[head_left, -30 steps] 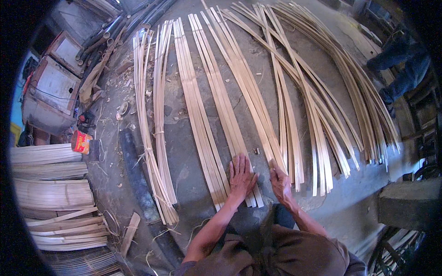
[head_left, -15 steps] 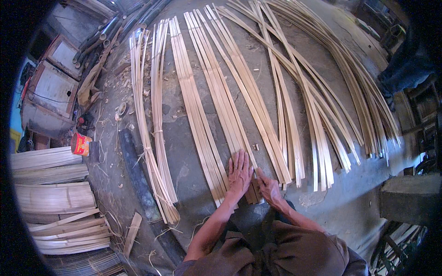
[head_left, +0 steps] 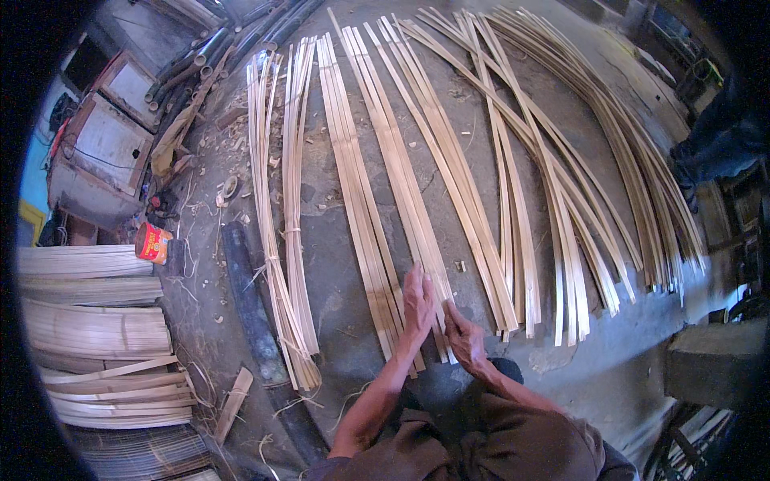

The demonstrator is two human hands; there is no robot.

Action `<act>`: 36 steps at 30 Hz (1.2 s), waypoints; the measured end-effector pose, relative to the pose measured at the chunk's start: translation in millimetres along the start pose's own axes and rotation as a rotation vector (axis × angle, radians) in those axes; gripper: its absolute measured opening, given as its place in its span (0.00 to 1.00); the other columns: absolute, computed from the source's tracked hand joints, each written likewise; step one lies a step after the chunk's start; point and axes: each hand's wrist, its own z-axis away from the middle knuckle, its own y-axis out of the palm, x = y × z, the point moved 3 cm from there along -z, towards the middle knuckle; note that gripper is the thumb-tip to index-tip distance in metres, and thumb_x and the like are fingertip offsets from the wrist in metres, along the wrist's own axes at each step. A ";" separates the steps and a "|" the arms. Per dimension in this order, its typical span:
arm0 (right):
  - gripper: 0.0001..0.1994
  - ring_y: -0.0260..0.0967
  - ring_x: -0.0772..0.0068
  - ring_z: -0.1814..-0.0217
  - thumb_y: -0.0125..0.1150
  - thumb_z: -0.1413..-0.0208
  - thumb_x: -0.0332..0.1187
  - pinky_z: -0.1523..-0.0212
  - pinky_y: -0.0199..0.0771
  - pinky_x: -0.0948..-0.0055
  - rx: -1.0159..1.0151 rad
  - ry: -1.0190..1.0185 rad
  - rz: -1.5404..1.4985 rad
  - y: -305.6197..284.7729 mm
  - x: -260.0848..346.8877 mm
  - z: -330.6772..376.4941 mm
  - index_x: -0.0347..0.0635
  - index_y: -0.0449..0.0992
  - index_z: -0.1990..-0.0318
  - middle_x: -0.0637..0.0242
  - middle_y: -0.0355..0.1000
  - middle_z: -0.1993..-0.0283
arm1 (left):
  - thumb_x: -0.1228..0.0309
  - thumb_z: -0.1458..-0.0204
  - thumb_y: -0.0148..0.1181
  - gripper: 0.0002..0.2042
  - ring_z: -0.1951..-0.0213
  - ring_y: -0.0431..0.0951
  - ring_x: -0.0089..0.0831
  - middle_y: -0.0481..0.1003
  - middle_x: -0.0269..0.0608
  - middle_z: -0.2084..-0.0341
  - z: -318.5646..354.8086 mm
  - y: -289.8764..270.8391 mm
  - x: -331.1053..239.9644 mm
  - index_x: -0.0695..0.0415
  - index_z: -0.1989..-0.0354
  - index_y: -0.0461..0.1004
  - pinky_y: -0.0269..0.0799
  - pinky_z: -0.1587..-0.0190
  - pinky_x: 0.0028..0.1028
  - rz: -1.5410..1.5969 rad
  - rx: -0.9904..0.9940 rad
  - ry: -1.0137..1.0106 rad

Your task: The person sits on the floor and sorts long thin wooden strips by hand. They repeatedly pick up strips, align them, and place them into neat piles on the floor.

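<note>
Long pale bamboo strips (head_left: 399, 172) lie side by side on the floor in front of me, their near ends between my hands. My left hand (head_left: 418, 303) rests on edge along the left side of these strips, fingers stretched forward and held together. At the right side, my right hand (head_left: 465, 337) has its fingers curled and pinched on the outer strip near its end. One strip juts out beyond the others at the far end. To the left lies another row of strips (head_left: 350, 164), and to the right a further row (head_left: 449, 152).
Two tied strip bundles (head_left: 293, 184) lie farther left, beside a dark pole (head_left: 249, 301). Crossed strips (head_left: 533, 144) and a large curved bunch (head_left: 618, 136) spread across the right. Stacked slats (head_left: 96, 325) and a red tin (head_left: 152, 243) stand at left. A concrete block (head_left: 716, 353) is at right.
My left hand has turned from lying flat with spread fingers onto its edge, fingers together. The strips between my hands sit closer together. The whole view has shifted slightly.
</note>
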 end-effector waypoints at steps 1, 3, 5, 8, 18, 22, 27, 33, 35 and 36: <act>0.20 0.62 0.78 0.73 0.55 0.35 0.35 0.70 0.68 0.72 0.026 0.061 -0.035 5.2 -2.8 -0.9 0.43 0.69 0.38 0.56 0.63 0.77 | 0.67 0.36 0.47 0.22 0.44 0.71 0.52 0.70 0.63 0.47 -5.8 -2.7 -2.1 0.68 0.37 0.60 0.66 0.41 0.41 0.054 0.009 -0.077; 0.20 0.61 0.80 0.72 0.54 0.35 0.36 0.70 0.68 0.73 0.074 0.142 -0.054 15.2 0.8 -3.5 0.44 0.68 0.37 0.59 0.62 0.77 | 0.63 0.37 0.50 0.25 0.54 0.76 0.51 0.75 0.62 0.57 -13.1 -4.8 0.9 0.70 0.38 0.62 0.71 0.48 0.40 0.039 -0.058 -0.083; 0.20 0.59 0.81 0.71 0.52 0.34 0.37 0.71 0.67 0.75 0.132 0.198 -0.095 24.1 2.1 -1.2 0.44 0.67 0.36 0.67 0.64 0.75 | 0.61 0.38 0.51 0.26 0.57 0.77 0.49 0.75 0.61 0.60 -13.5 -10.9 9.4 0.70 0.38 0.61 0.72 0.52 0.40 0.072 0.007 -0.210; 0.21 0.58 0.81 0.72 0.52 0.33 0.37 0.72 0.65 0.76 0.141 0.255 -0.131 26.2 6.6 3.7 0.45 0.66 0.35 0.73 0.64 0.75 | 0.66 0.42 0.54 0.27 0.62 0.77 0.47 0.75 0.62 0.66 -15.0 -5.5 8.8 0.73 0.39 0.62 0.72 0.56 0.39 0.062 0.104 -0.298; 0.26 0.67 0.71 0.80 0.49 0.35 0.35 0.77 0.68 0.69 0.420 0.249 -0.035 22.3 15.4 9.4 0.49 0.56 0.29 0.59 0.70 0.78 | 0.69 0.45 0.52 0.26 0.66 0.76 0.53 0.74 0.61 0.70 -6.7 -13.8 16.6 0.75 0.40 0.62 0.70 0.62 0.44 -0.077 0.169 -0.272; 0.27 0.75 0.48 0.74 0.50 0.37 0.35 0.71 0.71 0.57 0.437 0.109 0.135 21.0 9.0 3.5 0.49 0.57 0.30 0.44 0.71 0.76 | 0.71 0.45 0.53 0.26 0.66 0.75 0.54 0.73 0.61 0.70 -7.6 -8.0 26.6 0.75 0.40 0.62 0.70 0.61 0.45 -0.235 0.091 -0.075; 0.27 0.72 0.33 0.66 0.52 0.38 0.37 0.64 0.70 0.50 0.371 -0.004 0.179 24.0 1.4 3.2 0.48 0.58 0.32 0.36 0.69 0.72 | 0.70 0.48 0.56 0.29 0.65 0.76 0.53 0.74 0.59 0.69 -10.8 -5.5 37.2 0.71 0.38 0.61 0.71 0.59 0.43 -0.276 0.092 -0.056; 0.28 0.72 0.31 0.65 0.52 0.39 0.38 0.65 0.69 0.47 0.409 0.062 0.208 23.6 5.1 -0.5 0.49 0.57 0.32 0.34 0.68 0.74 | 0.73 0.45 0.52 0.26 0.64 0.75 0.53 0.73 0.61 0.69 -14.5 -6.9 29.1 0.76 0.39 0.60 0.70 0.60 0.43 -0.314 0.160 -0.061; 0.29 0.72 0.31 0.67 0.52 0.38 0.38 0.67 0.69 0.44 0.431 0.034 0.274 25.8 -0.4 -3.4 0.50 0.55 0.30 0.35 0.69 0.75 | 0.72 0.45 0.52 0.27 0.63 0.76 0.53 0.74 0.61 0.69 -18.0 -8.0 26.4 0.76 0.39 0.60 0.71 0.60 0.43 -0.343 0.164 -0.044; 0.30 0.72 0.32 0.69 0.52 0.38 0.39 0.68 0.69 0.43 0.446 0.007 0.315 28.1 -7.0 -2.9 0.51 0.53 0.30 0.36 0.69 0.76 | 0.72 0.45 0.51 0.27 0.63 0.76 0.53 0.74 0.61 0.68 -15.9 -8.3 26.9 0.76 0.39 0.59 0.71 0.59 0.43 -0.358 0.170 -0.041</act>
